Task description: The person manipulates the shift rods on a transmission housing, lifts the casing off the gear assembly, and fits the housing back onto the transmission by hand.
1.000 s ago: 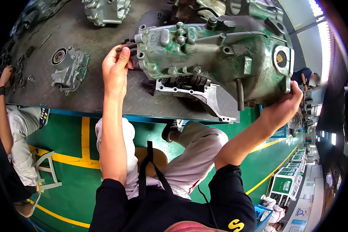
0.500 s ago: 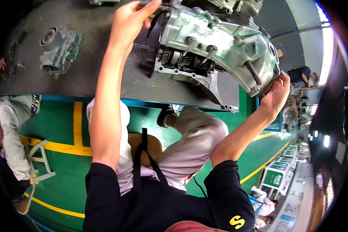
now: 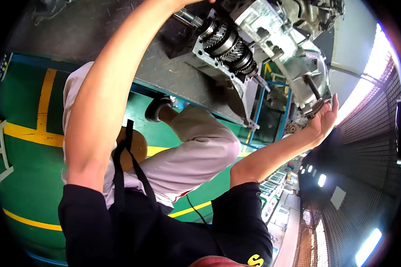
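A silvery gearbox housing half (image 3: 294, 58) is tilted up, apart from the lower gearbox half (image 3: 205, 66). Gear shafts (image 3: 229, 46) lie exposed in that lower half, which rests on the dark workbench. At the far end of the raised housing, my right hand (image 3: 323, 121) grips its edge, with the fingers partly hidden behind it. My left hand (image 3: 189, 2) is at the top edge of the view, above the splined shaft end. Most of it is cut off, so its hold cannot be made out.
The dark metal workbench (image 3: 165, 71) has a blue edge just in front of my legs. More metal castings (image 3: 318, 18) stand behind the raised housing. A stool (image 3: 136, 149) is by my knees, and a pale chair frame (image 3: 0, 153) stands at left on the green floor.
The upper housing has come up and away from the lower half, uncovering more of the gears. Both hands have moved up in the view, which has turned to the right.
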Tool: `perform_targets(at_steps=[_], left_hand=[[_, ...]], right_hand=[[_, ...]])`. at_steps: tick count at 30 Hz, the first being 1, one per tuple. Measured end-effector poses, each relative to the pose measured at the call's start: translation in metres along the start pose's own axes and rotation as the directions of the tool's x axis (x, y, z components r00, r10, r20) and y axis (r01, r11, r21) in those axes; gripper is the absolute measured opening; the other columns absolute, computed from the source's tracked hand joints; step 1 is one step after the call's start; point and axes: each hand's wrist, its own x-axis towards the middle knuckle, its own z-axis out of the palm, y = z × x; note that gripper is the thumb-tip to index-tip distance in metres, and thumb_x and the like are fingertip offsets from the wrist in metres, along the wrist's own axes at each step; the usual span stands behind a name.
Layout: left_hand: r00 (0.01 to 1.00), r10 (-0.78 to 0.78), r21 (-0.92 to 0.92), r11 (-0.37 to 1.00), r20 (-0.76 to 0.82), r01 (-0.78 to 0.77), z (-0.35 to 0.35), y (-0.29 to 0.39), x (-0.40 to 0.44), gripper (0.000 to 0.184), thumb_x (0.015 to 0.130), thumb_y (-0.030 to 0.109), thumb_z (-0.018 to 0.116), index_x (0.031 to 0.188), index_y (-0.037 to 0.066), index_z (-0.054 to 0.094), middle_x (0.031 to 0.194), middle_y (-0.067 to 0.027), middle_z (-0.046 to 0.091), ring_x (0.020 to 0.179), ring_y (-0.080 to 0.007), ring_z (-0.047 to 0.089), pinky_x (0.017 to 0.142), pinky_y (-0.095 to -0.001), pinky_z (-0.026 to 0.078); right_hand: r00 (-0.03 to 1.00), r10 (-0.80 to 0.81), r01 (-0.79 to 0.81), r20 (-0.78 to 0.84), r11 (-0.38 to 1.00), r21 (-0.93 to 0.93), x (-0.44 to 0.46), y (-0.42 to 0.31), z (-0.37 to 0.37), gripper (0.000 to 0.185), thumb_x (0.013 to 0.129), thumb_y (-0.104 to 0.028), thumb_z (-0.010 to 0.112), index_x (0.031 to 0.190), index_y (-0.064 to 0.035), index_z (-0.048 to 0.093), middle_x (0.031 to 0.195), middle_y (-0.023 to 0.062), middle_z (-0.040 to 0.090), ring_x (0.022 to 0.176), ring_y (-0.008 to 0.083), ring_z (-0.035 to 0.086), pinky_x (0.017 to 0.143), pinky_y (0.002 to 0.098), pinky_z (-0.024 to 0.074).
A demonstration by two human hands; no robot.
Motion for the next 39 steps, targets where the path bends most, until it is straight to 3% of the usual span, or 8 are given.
perform_targets(at_steps=[11,15,18,21,32,34,36,39], left_hand=[[0.982,0.183,0.092,0.980,-0.054,-0.177,-0.003,-0.008,-0.006,0.041,0.091,0.041,0.071,0.094,0.000,0.077,0.086,-0.0190,0.076,0.085,-0.0274,0.075,0.081,-0.0400,0.055],[0.982,0.150,0.194,0.973,-0.118,-0.126,-0.004,0.007,-0.021,0.052,0.084,0.047,0.075,0.093,-0.004,0.076,0.095,-0.0310,0.072,0.097,-0.0403,0.073,0.087,-0.0462,0.056],[0.980,0.139,0.158,0.981,-0.140,-0.116,-0.002,0.022,-0.031,0.056,0.085,0.045,0.076,0.091,-0.011,0.072,0.095,-0.0338,0.070,0.096,-0.0428,0.072,0.087,-0.0472,0.057],[0.970,0.176,0.237,0.962,-0.165,-0.135,0.003,0.018,-0.012,0.055,0.085,0.042,0.077,0.091,-0.012,0.072,0.095,-0.0342,0.069,0.095,-0.0425,0.072,0.087,-0.0465,0.057],[0.973,0.154,0.165,0.978,-0.172,-0.125,-0.014,0.039,-0.034,0.053,0.089,0.040,0.076,0.090,-0.012,0.072,0.093,-0.0334,0.070,0.095,-0.0406,0.073,0.088,-0.0438,0.060],[0.991,0.098,0.327,0.943,-0.087,-0.064,-0.003,0.043,-0.019,0.048,0.094,0.050,0.070,0.109,0.005,0.076,0.105,-0.0115,0.076,0.097,-0.0252,0.073,0.087,-0.0383,0.056],[0.998,0.067,0.348,0.936,-0.009,-0.060,-0.013,0.052,-0.025,0.053,0.094,0.056,0.065,0.113,0.008,0.077,0.119,-0.0136,0.074,0.113,-0.0313,0.070,0.098,-0.0425,0.055],[0.989,0.148,0.253,0.957,-0.018,-0.139,-0.016,0.057,-0.030,0.049,0.092,0.047,0.072,0.090,-0.002,0.075,0.091,-0.0226,0.075,0.092,-0.0376,0.074,0.086,-0.0444,0.059]], right_hand=[[0.989,0.120,-0.142,-0.092,0.947,-0.288,-0.020,0.000,0.018,0.064,0.103,-0.040,0.050,0.145,0.0088,0.045,0.148,0.0260,0.052,0.131,0.0389,0.056,0.113,0.0523,0.0429],[0.966,-0.058,-0.017,-0.253,0.959,-0.283,-0.024,0.011,-0.008,0.048,0.099,-0.032,0.058,0.130,0.0049,0.055,0.137,0.0221,0.060,0.122,0.0307,0.060,0.106,0.0442,0.0494],[0.698,-0.469,0.180,-0.542,0.846,-0.501,-0.022,0.037,-0.001,0.037,0.094,-0.029,0.065,0.116,-0.0010,0.057,0.114,0.0123,0.063,0.104,0.0224,0.062,0.095,0.0372,0.0535],[0.630,-0.515,0.138,-0.582,0.811,-0.569,-0.029,0.061,0.029,0.037,0.088,-0.030,0.070,0.111,-0.0044,0.055,0.095,0.0050,0.054,0.094,0.0186,0.058,0.086,0.0318,0.0529],[0.601,-0.479,0.097,-0.640,0.839,-0.536,-0.027,0.071,0.022,0.053,0.086,-0.036,0.066,0.124,-0.0023,0.054,0.127,0.0147,0.057,0.126,0.0359,0.054,0.111,0.0587,0.0398],[0.722,-0.432,0.139,-0.541,0.856,-0.498,-0.027,0.063,-0.006,0.049,0.092,-0.037,0.057,0.133,-0.0106,0.058,0.137,0.0134,0.057,0.129,0.0342,0.053,0.112,0.0576,0.0380],[0.598,-0.512,0.087,-0.616,0.806,-0.585,-0.020,0.063,-0.025,0.052,0.094,-0.038,0.052,0.137,-0.0099,0.057,0.141,0.0143,0.057,0.130,0.0338,0.054,0.112,0.0582,0.0379],[0.529,-0.439,0.040,-0.727,0.868,-0.495,-0.017,0.096,0.011,0.048,0.093,-0.038,0.051,0.131,-0.0098,0.061,0.132,0.0147,0.062,0.123,0.0351,0.059,0.103,0.0578,0.0473]])
